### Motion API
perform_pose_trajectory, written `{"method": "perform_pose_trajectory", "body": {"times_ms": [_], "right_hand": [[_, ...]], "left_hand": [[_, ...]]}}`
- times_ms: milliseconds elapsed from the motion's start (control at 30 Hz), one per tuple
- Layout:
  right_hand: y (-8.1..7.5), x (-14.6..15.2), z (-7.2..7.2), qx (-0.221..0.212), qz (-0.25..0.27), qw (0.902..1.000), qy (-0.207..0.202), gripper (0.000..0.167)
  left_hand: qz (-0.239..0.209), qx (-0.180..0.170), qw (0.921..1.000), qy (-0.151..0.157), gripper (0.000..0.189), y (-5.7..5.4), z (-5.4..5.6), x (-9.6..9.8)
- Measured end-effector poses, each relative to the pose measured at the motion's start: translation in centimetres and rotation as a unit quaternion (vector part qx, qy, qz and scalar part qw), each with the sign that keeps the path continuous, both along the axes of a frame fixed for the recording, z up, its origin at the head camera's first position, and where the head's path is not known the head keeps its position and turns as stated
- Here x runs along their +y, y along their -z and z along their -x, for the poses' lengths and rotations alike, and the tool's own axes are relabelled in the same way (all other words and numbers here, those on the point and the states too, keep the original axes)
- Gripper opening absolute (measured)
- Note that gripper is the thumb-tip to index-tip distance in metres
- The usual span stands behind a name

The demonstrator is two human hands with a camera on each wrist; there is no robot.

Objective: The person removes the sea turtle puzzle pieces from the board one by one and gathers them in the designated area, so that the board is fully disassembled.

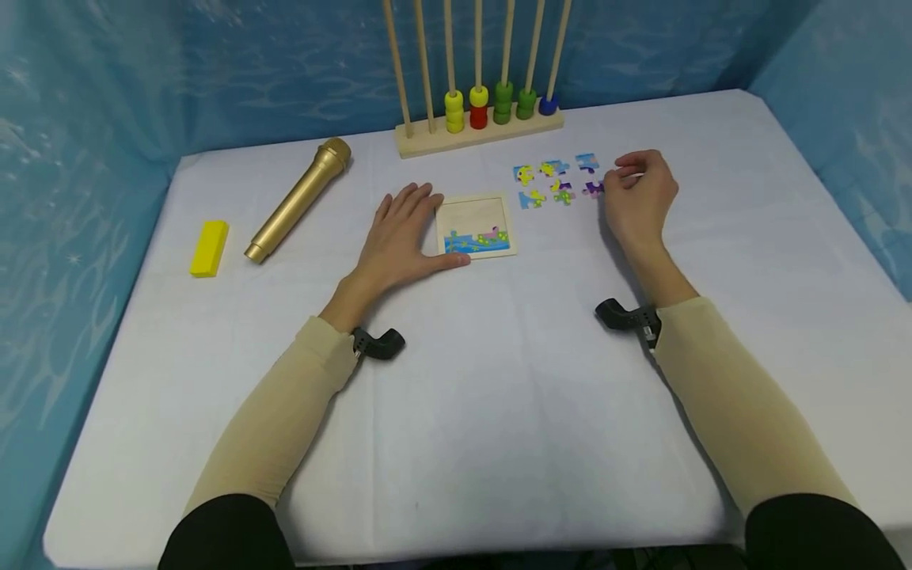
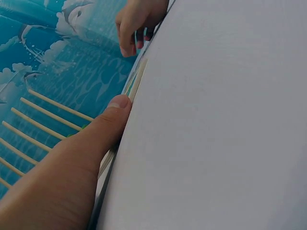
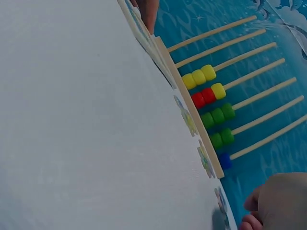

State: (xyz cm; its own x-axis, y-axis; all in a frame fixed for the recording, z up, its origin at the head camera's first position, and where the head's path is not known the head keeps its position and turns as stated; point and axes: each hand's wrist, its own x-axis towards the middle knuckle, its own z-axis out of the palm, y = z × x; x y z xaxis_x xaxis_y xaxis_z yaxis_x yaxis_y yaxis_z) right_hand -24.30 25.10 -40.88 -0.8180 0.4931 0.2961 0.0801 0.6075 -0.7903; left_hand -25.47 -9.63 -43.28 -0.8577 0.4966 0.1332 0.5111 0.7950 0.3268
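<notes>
A small wooden puzzle tray (image 1: pixel 473 210) lies mid-table, with several joined blue, green and pink pieces (image 1: pixel 476 241) along its near side. My left hand (image 1: pixel 399 237) spreads around the tray's left side, straight fingers at the far corner and thumb touching the near edge. The left wrist view shows that thumb (image 2: pixel 115 108) against the frame. To the tray's right, loose puzzle pieces (image 1: pixel 532 199) lie in rough rows. My right hand (image 1: pixel 641 194) is beside a purple piece (image 1: pixel 591 189), its fingers loosely bent, with nothing visible between them. In the right wrist view, that hand (image 3: pixel 283 203) is partly cut off.
Behind the tray stands a wooden peg rack (image 1: pixel 480 141) with coloured beads on upright rods. A gold microphone (image 1: pixel 299 199) lies to the left, with a yellow block (image 1: pixel 210 248) beyond it. Blue patterned curtains (image 1: pixel 285 71) surround the white-covered table (image 1: pixel 484 412).
</notes>
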Motion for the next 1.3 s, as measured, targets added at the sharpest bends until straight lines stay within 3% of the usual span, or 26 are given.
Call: {"method": "perform_pose_trajectory", "body": {"times_ms": [267, 400, 633, 800, 933, 1067, 1300], "right_hand": [[-0.1, -3.0, -0.7, 0.031, 0.0, 0.9975, -0.063, 0.028], [0.3, -5.2, -1.3, 0.03, -0.002, 0.9915, -0.127, 0.031], [0.8, -8.4, -2.6, 0.034, -0.013, 0.9642, -0.263, 0.032], [1.0, -9.5, -3.1, 0.021, -0.026, 0.9481, -0.316, 0.029], [1.1, -10.4, -3.4, 0.009, -0.05, 0.933, -0.356, 0.027], [1.1, -11.0, -3.6, -0.007, -0.072, 0.9216, -0.381, 0.025], [0.8, -11.7, -3.9, -0.037, -0.102, 0.9214, -0.373, 0.023]], "left_hand": [[-0.004, -0.001, 1.0, 0.004, 0.11, -0.2, -0.1, 0.6], [-0.002, 0.0, 1.0, 0.005, 0.112, -0.4, 0.0, 0.8], [-0.003, -0.017, 0.9997, 0.015, 0.112, -0.5, 0.6, 0.6], [-0.037, -0.044, 0.9977, 0.036, 0.108, -0.7, 0.8, 0.0], [-0.045, -0.044, 0.9971, 0.042, 0.107, -0.7, 0.8, -0.4], [-0.043, -0.038, 0.9975, 0.04, 0.107, -0.6, 0.8, -0.4], [-0.048, -0.038, 0.9975, 0.035, 0.108, -0.5, 1.0, -0.3]]}}
